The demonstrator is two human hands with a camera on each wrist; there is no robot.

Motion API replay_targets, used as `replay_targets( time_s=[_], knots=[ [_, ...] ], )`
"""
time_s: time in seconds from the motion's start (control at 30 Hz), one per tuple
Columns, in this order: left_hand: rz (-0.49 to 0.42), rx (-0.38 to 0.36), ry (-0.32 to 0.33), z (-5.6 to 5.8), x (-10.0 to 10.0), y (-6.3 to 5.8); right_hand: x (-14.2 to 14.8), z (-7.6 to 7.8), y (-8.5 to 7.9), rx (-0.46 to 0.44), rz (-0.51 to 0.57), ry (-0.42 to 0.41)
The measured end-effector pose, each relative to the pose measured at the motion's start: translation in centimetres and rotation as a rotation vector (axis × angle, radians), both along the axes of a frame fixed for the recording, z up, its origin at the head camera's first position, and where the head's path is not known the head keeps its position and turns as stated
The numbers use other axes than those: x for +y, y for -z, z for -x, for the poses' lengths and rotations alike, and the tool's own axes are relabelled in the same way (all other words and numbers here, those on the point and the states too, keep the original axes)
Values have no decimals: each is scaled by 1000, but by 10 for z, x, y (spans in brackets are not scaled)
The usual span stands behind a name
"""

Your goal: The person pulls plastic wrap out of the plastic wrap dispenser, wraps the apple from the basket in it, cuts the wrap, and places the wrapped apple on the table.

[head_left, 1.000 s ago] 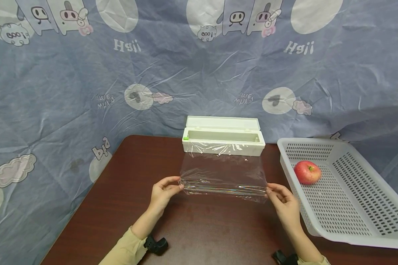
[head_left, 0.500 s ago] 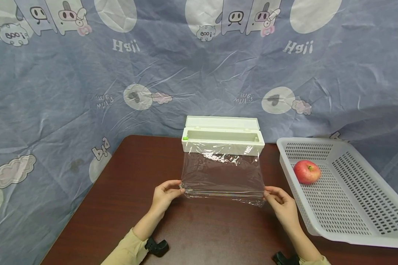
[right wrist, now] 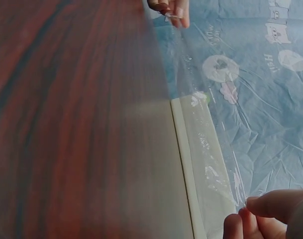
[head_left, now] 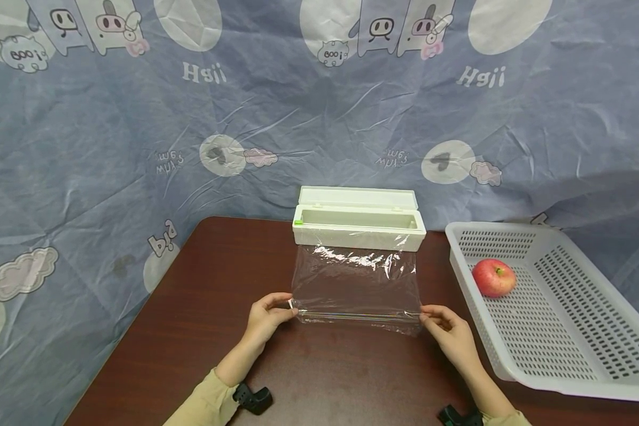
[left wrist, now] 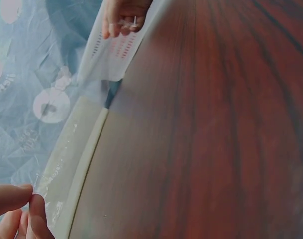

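A clear sheet of plastic wrap (head_left: 359,284) stretches from the white wrap dispenser box (head_left: 359,238) toward me, shiny with creases near the box. My left hand (head_left: 263,319) pinches its near left corner between thumb and fingers. At the near right corner my right hand (head_left: 449,334) pinches it the same way. In the left wrist view the left fingertips (left wrist: 34,199) meet at the lower left; in the right wrist view the right fingertips (right wrist: 248,206) hold the film's edge. The box lid (head_left: 358,197) stands raised behind its long opening.
On the right stands a pale plastic basket (head_left: 487,331) with perforated sides, a red apple (head_left: 493,278) inside. Beneath everything is a dark brown wooden table (head_left: 346,373). A blue printed cloth (head_left: 319,118) hangs behind it.
Both hands have moved a little toward me, drawing the wrap's near edge farther from the box. The hands are slightly closer together. The box, basket and apple stay put.
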State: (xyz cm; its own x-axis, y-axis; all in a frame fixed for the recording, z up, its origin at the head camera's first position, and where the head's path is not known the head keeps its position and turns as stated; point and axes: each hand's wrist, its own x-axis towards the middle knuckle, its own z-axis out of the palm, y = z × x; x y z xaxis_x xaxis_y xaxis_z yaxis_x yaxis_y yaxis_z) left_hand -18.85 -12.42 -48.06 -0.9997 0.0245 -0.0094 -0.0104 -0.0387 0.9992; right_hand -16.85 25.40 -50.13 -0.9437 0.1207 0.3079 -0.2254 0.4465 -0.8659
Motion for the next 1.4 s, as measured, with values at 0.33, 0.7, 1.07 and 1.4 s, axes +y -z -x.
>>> replay_targets(
  time_s=[0.33,0.7,1.07,1.4],
  knots=[
    [31,2,10,0,2,4,3,3,7,0,-47,-17],
    [96,39,10,8,2,17,-7,-4,-12,-23,-113,-15],
    [145,72,-30,18,3,42,4,7,16,-7,-147,-22],
    [205,109,-12,8,7,19,5,11,19,18,-244,-10]
  ],
)
